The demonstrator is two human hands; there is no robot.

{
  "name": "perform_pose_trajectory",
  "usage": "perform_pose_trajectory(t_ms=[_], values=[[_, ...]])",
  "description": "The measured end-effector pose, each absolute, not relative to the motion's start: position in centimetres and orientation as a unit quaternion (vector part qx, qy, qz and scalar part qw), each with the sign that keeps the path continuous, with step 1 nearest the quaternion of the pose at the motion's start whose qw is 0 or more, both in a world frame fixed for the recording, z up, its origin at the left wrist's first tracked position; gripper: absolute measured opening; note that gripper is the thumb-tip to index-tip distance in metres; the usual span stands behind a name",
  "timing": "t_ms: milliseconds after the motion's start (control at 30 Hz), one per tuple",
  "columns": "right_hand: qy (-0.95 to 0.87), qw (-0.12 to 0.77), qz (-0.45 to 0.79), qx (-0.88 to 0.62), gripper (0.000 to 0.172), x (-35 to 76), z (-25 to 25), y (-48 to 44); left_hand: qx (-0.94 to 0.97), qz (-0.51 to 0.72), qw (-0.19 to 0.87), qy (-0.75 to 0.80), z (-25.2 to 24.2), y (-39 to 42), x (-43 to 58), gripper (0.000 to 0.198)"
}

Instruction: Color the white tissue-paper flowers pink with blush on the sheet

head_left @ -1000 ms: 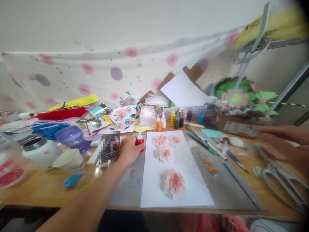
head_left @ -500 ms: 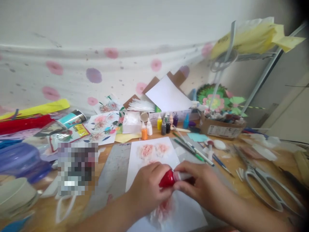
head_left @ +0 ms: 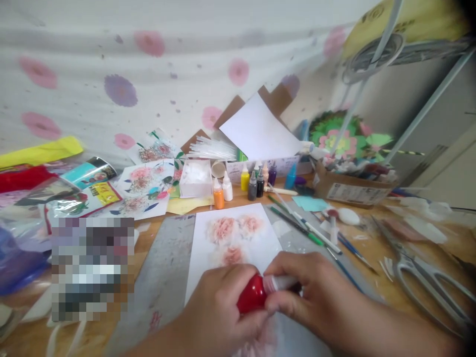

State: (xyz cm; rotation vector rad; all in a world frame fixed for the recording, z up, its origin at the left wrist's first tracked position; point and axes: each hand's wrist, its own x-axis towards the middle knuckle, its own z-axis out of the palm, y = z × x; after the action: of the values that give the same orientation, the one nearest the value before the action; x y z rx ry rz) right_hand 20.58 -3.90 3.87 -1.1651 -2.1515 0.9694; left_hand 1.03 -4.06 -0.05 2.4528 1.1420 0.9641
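Wrapped in my left hand [head_left: 226, 302] is a shiny red bottle [head_left: 253, 295], lying sideways with its neck to the right. My right hand [head_left: 301, 282] pinches the pale cap [head_left: 277, 283] at the bottle's neck between thumb and fingers. The cap still meets the bottle, and whether it turns cannot be seen. Beneath both hands lies a white sheet with pink flowers [head_left: 208, 248], partly covered by my hands and forearms. The sheet rests on a grey mat [head_left: 163, 258].
Several small paint bottles [head_left: 218, 196] stand behind the sheet, near a white box [head_left: 196, 178]. Brushes and pens [head_left: 312, 233] lie to the right, with large scissors [head_left: 420, 272] beyond them. A cardboard box [head_left: 357, 186] sits at the back right. Plastic packets [head_left: 84, 201] crowd the left.
The camera view has tilted down and moved closer, so the table items sit wider apart. Both hands keep their hold on the red bottle and its cap.
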Motion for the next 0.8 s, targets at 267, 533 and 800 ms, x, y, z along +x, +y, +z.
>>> perform_pose_trajectory(t_ms=[267,533,800], values=[[-0.790,0.282,0.323,-0.439,0.033,21.0,4.1,-3.5,0.835,0.342,0.129,0.411,0.8,-3.7,0.7,0.019],[-0.815,0.253,0.262,-0.450,0.044,21.0,4.9,-3.8,0.843,0.336,0.110,0.406,0.6,-3.6,0.7,0.019],[-0.833,0.253,0.240,-0.430,0.030,21.5,4.8,-4.0,0.843,0.322,0.130,0.410,0.5,-3.5,0.7,0.020]])
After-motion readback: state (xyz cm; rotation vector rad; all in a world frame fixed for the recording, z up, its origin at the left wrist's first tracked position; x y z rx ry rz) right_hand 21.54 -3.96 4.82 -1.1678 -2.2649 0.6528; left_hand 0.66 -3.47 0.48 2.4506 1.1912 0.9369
